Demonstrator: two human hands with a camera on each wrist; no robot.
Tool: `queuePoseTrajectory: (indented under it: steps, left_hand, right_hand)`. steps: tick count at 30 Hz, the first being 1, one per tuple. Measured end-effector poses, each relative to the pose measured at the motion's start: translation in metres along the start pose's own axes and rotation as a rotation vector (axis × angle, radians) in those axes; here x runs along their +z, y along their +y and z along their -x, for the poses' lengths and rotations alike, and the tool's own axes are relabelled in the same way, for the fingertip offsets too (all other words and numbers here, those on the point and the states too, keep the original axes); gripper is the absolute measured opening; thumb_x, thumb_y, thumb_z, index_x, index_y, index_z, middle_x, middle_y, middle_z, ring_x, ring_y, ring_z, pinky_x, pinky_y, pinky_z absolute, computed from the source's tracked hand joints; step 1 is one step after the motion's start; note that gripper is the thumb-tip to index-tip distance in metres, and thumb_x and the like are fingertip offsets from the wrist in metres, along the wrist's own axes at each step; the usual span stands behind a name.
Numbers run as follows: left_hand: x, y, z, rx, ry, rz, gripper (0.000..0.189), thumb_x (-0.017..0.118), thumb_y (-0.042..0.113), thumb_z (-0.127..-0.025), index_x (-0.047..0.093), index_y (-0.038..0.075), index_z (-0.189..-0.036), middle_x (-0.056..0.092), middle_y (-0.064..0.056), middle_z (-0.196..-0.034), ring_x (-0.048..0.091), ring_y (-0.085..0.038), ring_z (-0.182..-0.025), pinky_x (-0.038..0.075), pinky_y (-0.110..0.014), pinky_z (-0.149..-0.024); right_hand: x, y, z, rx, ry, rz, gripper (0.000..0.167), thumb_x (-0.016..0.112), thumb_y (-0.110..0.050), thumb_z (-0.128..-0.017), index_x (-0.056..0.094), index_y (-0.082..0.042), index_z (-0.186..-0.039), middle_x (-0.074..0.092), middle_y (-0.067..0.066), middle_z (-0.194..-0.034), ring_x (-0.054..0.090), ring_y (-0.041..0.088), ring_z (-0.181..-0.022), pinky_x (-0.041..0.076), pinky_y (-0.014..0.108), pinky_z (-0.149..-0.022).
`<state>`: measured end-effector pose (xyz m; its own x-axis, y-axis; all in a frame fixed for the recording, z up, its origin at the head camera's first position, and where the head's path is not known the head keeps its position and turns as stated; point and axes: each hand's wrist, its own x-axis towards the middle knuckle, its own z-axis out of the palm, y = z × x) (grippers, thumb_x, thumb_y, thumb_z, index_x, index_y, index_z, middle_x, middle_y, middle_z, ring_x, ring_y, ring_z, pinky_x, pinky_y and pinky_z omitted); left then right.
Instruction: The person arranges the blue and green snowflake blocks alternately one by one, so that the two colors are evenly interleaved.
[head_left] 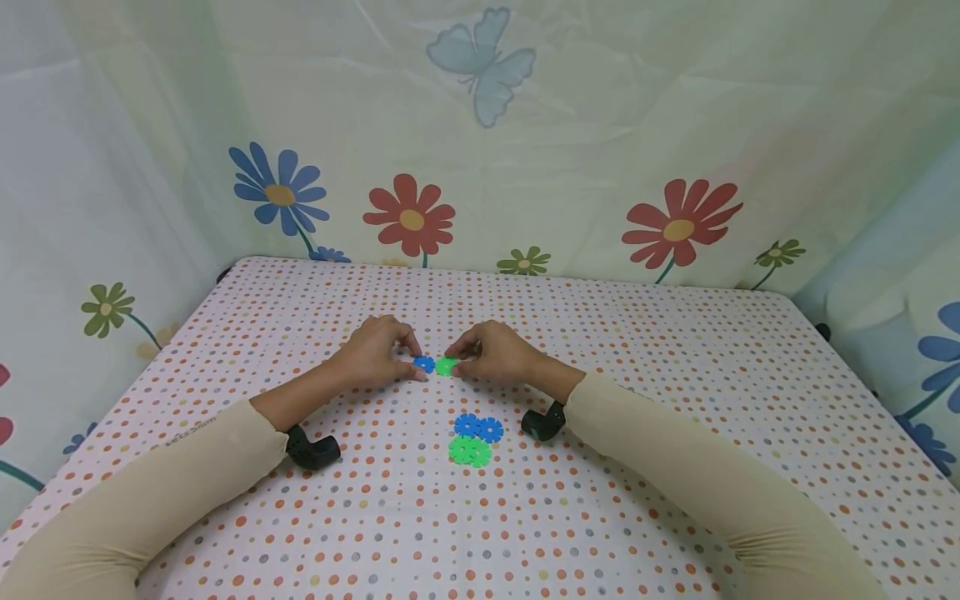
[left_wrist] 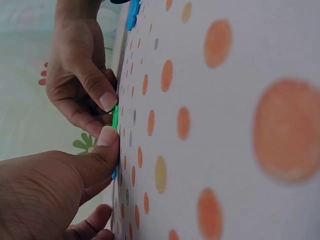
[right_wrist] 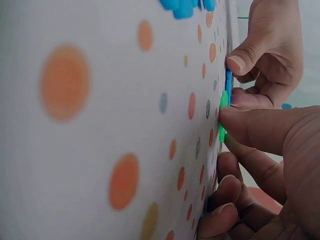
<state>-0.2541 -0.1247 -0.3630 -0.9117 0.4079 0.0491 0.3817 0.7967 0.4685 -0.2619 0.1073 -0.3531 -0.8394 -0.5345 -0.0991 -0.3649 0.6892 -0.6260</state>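
Note:
Between thumb and fingers my left hand pinches a blue notched disc, a flat flower-shaped building piece. Facing it, my right hand pinches a green notched disc the same way. The two discs lie edge to edge, low over the table; whether they interlock I cannot tell. In the right wrist view the green disc sits under the right thumb, with the blue disc just beyond. The left wrist view shows the green disc between both thumbs, edge-on.
Nearer the body, two blue discs and two green discs lie grouped on the dotted tablecloth. Dark wrist cameras hang under both forearms. A flowered curtain stands behind the table.

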Motion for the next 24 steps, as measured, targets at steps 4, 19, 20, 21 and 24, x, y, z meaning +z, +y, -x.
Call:
queuePoseTrajectory:
  steps: [4,19,20,21,24]
  left_hand:
    - [-0.0002,-0.0007,-0.0005,0.003,0.000,-0.005,0.026,0.084,0.038,-0.077,0.072,0.020,-0.092,0.065,0.000,-0.100,0.053,-0.025,-0.103,0.041,-0.045,-0.090]
    - [0.0007,0.0008,0.0012,0.005,-0.004,-0.026,0.028,0.084,0.040,-0.077,0.071,0.022,-0.095,0.063,-0.002,-0.103,0.052,-0.025,-0.101,0.041,-0.044,-0.088]
    - [0.0013,0.0007,0.0010,0.007,0.000,-0.031,0.030,0.084,0.040,-0.077,0.071,0.021,-0.097,0.063,-0.002,-0.103,0.052,-0.024,-0.101,0.041,-0.044,-0.088]
    - [0.0014,0.0009,0.0012,0.007,0.003,-0.036,0.031,0.084,0.041,-0.077,0.071,0.021,-0.098,0.063,-0.003,-0.103,0.052,-0.024,-0.101,0.041,-0.045,-0.088]
    - [0.0018,0.0018,0.0018,-0.007,0.010,-0.051,0.037,0.083,0.042,-0.077,0.070,0.021,-0.105,0.062,-0.004,-0.105,0.052,-0.025,-0.102,0.039,-0.050,-0.091]
  right_hand:
    - [-0.0004,-0.0003,-0.0005,0.000,0.000,0.004,0.026,0.074,-0.020,-0.088,0.074,-0.013,-0.113,0.072,0.002,-0.114,0.066,0.012,-0.099,0.054,0.029,-0.084]
    - [-0.0007,0.0010,0.0005,-0.009,-0.012,-0.017,0.028,0.073,-0.022,-0.089,0.072,-0.014,-0.116,0.070,0.002,-0.111,0.063,0.012,-0.094,0.051,0.027,-0.079]
    - [-0.0011,0.0012,0.0011,-0.012,-0.011,-0.015,0.028,0.073,-0.022,-0.089,0.072,-0.014,-0.116,0.070,0.001,-0.109,0.062,0.012,-0.092,0.050,0.026,-0.078]
    - [-0.0016,0.0013,0.0016,-0.017,-0.008,-0.014,0.028,0.073,-0.021,-0.089,0.073,-0.014,-0.116,0.070,0.001,-0.108,0.062,0.012,-0.090,0.049,0.026,-0.076]
    - [-0.0034,0.0018,0.0052,-0.035,-0.007,-0.003,0.029,0.073,-0.021,-0.088,0.072,-0.014,-0.116,0.070,0.001,-0.103,0.060,0.012,-0.084,0.048,0.025,-0.073]
